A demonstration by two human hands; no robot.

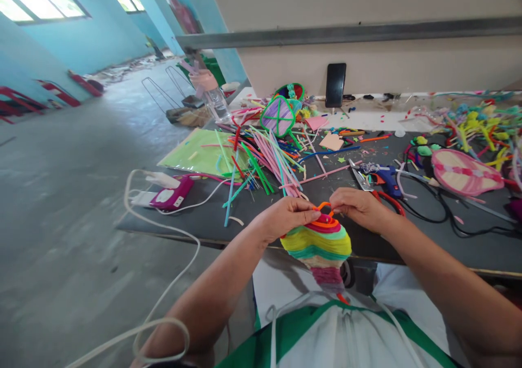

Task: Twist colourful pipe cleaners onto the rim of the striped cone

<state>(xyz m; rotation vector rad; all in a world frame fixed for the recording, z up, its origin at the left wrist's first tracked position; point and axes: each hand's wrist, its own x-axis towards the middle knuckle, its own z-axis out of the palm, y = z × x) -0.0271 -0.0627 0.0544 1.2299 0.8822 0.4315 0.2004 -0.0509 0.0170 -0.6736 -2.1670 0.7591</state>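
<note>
A striped pipe-cleaner craft [317,244], banded in yellow, green, cream and dark pink, hangs over the table's front edge, close to my body. My left hand [289,217] pinches its top left rim, thumb on the orange and red rows. On the other side, my right hand [359,207] has its fingers closed on an orange pipe cleaner [325,205], which bends in a small loop above the craft's top. Just beyond the right hand lie scissors [391,199] with red handles and a blue glue gun [387,179].
Loose pipe cleaners [269,158] spread over the dark table [204,216]. A purple power strip [173,193] with a white cord sits left. Behind stand a water bottle [212,99] and a phone [335,85]. A pink oval craft [467,173] lies right.
</note>
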